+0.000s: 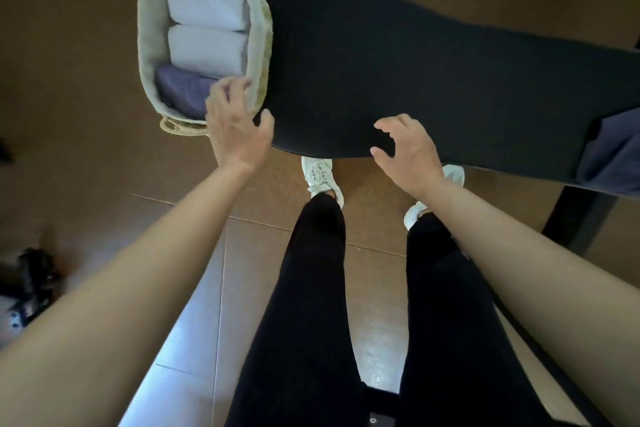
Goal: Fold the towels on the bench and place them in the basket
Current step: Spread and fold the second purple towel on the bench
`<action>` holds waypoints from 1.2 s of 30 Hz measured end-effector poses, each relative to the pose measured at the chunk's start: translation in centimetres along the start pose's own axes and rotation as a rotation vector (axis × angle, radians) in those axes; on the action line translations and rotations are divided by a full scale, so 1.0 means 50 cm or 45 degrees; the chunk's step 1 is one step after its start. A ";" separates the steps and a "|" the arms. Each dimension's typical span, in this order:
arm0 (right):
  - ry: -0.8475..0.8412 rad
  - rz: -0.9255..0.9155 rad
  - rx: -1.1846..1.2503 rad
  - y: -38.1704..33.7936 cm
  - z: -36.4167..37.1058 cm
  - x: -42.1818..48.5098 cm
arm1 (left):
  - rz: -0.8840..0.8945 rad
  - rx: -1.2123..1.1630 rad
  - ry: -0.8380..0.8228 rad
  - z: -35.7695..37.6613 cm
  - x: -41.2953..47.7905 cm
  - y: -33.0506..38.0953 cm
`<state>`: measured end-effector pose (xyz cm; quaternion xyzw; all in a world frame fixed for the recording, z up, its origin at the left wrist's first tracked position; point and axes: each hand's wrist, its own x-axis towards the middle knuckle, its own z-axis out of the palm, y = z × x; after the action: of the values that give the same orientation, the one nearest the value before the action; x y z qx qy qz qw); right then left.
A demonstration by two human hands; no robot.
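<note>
inside the basket (147, 10), at its near end: purple folded towel (183, 88), packed against the middle white towel (206, 47), with the far white towel (204, 2) beyond. all three folded, laid in one row along the basket's length; no stacking seen. judged so arranged to fill the lining end to end.

over the basket's near rim: left hand (235, 121), fingers spread and relaxed, gripping nothing. near corner of the purple towel covered by it; contact with towel or rim not determinable. judged a release or a last pat after placing.

right of the basket, above the near edge of the bench (415, 62): right hand (410, 149), fingers loosely curled, empty. hovering or lightly resting, cannot tell which.

far right of the basket, at the bench's other end: unfolded towel (613, 156), purple, draped over the edge, cut off by the frame; full extent unknown. judged next for folding.

support under the basket hidden: on the bench end or just beside it, unclear.

below the basket: white shoes (320, 175), brown tiled floor (86, 166). left of the basket, low: dark blurred object (34, 274), not identifiable.
</note>
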<state>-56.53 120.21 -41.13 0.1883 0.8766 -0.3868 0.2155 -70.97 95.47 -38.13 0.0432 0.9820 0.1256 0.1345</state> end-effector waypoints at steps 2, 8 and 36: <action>-0.023 0.054 0.050 0.037 -0.034 -0.016 | 0.130 -0.245 -0.158 0.020 -0.060 0.072; -0.126 0.136 0.101 0.168 -0.143 -0.091 | 0.100 -0.499 -0.721 0.121 -0.173 0.306; 0.329 0.798 -0.176 0.754 -0.375 -0.204 | 0.074 -0.555 -1.306 0.586 -0.339 0.930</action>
<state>-33.64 156.55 -46.91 0.4807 0.8203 -0.2145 0.2234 -44.26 145.21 -49.12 0.0970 0.7403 0.2924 0.5976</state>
